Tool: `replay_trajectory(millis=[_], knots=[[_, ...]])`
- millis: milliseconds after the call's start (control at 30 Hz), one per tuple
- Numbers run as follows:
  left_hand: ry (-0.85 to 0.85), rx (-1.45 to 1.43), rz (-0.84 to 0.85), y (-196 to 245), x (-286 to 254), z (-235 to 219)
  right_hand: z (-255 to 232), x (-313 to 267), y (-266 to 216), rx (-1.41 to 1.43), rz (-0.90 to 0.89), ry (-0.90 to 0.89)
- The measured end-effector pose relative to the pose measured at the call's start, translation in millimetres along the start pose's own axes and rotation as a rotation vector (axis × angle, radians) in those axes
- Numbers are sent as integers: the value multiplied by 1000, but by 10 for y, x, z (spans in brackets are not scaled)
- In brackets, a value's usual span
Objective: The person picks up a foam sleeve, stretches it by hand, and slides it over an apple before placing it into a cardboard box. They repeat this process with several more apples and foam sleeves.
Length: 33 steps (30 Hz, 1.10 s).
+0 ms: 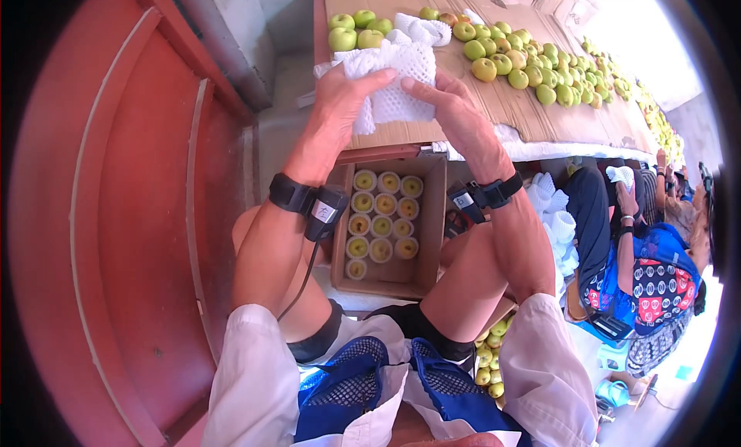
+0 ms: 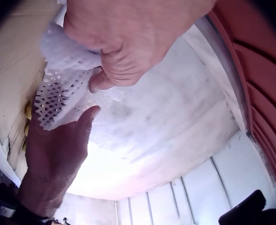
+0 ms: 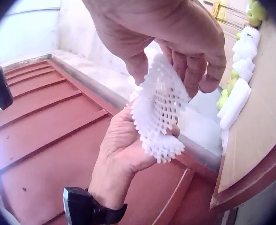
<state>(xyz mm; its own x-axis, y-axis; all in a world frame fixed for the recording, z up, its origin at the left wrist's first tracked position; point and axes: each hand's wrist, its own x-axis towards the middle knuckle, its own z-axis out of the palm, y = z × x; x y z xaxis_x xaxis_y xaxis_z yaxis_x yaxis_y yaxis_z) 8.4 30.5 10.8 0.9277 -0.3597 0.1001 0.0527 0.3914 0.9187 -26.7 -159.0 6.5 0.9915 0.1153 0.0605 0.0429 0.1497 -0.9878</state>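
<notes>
Both hands hold a white foam net sleeve (image 1: 397, 99) over the near edge of the cardboard-covered table. My left hand (image 1: 340, 98) pinches its left side, thumb lying across the mesh. On the other side my right hand (image 1: 461, 115) grips it, thumb pointing inward. The right wrist view shows the foam net (image 3: 159, 110) folded and bunched between the two hands, its open mesh toward the camera. Behind it sit several green apples (image 1: 343, 39) and more white foam nets (image 1: 421, 30).
Below the table edge, a cardboard box (image 1: 431, 215) holds several apples in foam nets. Loose apples (image 1: 546, 95) spread along the table to the right. A red metal panel (image 1: 147, 215) stands at the left. Another person (image 1: 648, 277) sits at the right, beside piled foam nets (image 1: 561, 227).
</notes>
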Motion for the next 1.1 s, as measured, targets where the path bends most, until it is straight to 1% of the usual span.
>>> replay_trajectory(millis=[67, 167, 267, 367, 467, 567, 667, 767, 867, 967, 1067, 1100], knots=[[-16, 5, -5, 2, -1, -8, 44, -62, -153, -41, 1, 30], [-19, 54, 41, -50, 8, 35, 21, -28, -107, 74, -39, 146], [-9, 95, 49, -81, -44, 121, -3, -55, -76, -85, -78, 245], [21, 120, 20, -54, -78, 179, 54, -21, -68, -431, -195, 447], [48, 232, 82, -113, -46, 183, 144, -82, -151, -688, -263, 544], [93, 178, 95, -185, -27, 251, 158, -62, -89, -754, -303, 533], [130, 223, 123, -214, -30, 289, 145, -61, -30, -814, -368, 497], [156, 304, 178, -289, 21, 243, 182, -113, -58, -870, -368, 458], [163, 349, 124, -243, 9, 217, 216, -124, -10, -882, -368, 423], [146, 231, 20, -158, 7, 182, 280, -157, 8, -885, -342, 395], [118, 127, 14, -178, 38, 113, 319, -197, 44, -988, -408, 376], [100, 90, 3, -194, 44, 99, 325, -198, 60, -989, -395, 374]])
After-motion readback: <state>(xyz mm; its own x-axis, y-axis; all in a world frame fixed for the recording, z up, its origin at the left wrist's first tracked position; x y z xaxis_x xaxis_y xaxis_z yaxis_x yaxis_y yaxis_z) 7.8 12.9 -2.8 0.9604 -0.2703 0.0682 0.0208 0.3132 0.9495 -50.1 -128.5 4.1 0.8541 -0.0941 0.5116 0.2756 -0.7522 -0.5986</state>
